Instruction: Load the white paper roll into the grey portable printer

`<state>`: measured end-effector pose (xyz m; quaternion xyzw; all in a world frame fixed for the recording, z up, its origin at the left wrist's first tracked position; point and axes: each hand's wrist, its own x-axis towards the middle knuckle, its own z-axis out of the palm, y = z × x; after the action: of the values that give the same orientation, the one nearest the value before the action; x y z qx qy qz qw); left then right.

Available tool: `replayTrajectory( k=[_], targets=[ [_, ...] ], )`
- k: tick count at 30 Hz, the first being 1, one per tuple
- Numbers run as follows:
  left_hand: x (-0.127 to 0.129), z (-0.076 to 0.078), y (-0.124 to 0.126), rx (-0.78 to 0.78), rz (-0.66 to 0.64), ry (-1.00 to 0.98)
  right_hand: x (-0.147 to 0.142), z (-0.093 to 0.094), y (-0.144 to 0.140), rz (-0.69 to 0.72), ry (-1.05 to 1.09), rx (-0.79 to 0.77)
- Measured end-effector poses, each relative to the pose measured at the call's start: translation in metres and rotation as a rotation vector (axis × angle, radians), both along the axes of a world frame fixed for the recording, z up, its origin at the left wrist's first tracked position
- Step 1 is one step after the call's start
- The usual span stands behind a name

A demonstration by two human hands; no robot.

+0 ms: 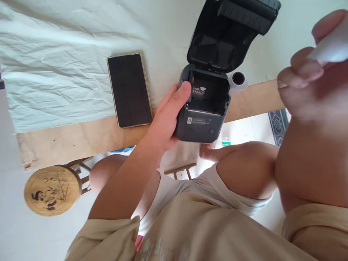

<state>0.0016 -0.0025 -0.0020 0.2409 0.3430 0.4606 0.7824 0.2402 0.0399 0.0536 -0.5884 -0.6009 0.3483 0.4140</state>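
Note:
My left hand [167,116] grips the left side of a small dark grey label printer [202,123] that sits at the table's front edge. The printer's lid [225,32] stands flipped open, and its paper bay looks empty. My right hand [312,79] is raised close to the camera at the right and pinches a white, blurred object [331,47], possibly a paper roll. A white roll or spool [238,79] lies on the table just right of the printer.
A phone [129,90] with a dark screen lies face up left of the printer on a wrinkled white cloth [54,65] over the wooden table [67,139]. A round bamboo stool [53,190] stands on the floor at lower left. My knees are under the table edge.

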Motion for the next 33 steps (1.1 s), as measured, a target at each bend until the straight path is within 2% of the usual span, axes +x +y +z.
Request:
replayTrajectory(
  k=[3, 4, 6, 8, 12, 17, 18, 22, 25, 28, 31, 33],
  targets=[
    [0.000, -0.001, 0.000, -0.005, 0.009, 0.017, 0.015, -0.035, 0.023, -0.098, 0.190, -0.033],
    [0.000, -0.002, 0.000, -0.007, 0.012, 0.014, 0.018, -0.047, 0.027, -0.164, 0.177, 0.001],
    [0.000, -0.003, -0.001, -0.013, 0.012, -0.001, 0.022, -0.064, 0.029, -0.158, 0.086, 0.060],
    [0.000, -0.004, -0.001, -0.014, 0.015, -0.019, 0.024, -0.071, 0.025, -0.129, -0.050, 0.146],
    [0.000, -0.003, 0.000, -0.018, 0.030, -0.022, 0.025, -0.066, 0.016, -0.098, -0.285, 0.297],
    [0.001, 0.001, 0.002, -0.040, 0.049, -0.014, 0.031, -0.066, 0.015, -0.063, -0.441, 0.229],
    [0.002, 0.002, 0.003, -0.039, 0.061, -0.011, 0.031, -0.066, 0.014, -0.061, -0.449, 0.261],
    [0.005, 0.003, 0.003, -0.030, 0.092, 0.002, 0.014, -0.057, 0.000, -0.064, -0.370, 0.645],
    [0.006, 0.003, 0.003, -0.010, 0.093, 0.005, -0.008, -0.051, -0.013, 0.101, -0.394, 0.581],
    [0.007, 0.004, 0.003, 0.009, 0.115, 0.021, -0.024, -0.056, -0.014, 0.218, -0.533, 0.499],
    [0.008, 0.005, 0.002, -0.011, 0.139, 0.005, -0.028, -0.064, -0.008, 0.196, -0.579, 0.482],
    [0.009, 0.005, 0.002, -0.020, 0.154, -0.009, -0.028, -0.067, -0.006, 0.160, -0.534, 0.464]
  ],
)
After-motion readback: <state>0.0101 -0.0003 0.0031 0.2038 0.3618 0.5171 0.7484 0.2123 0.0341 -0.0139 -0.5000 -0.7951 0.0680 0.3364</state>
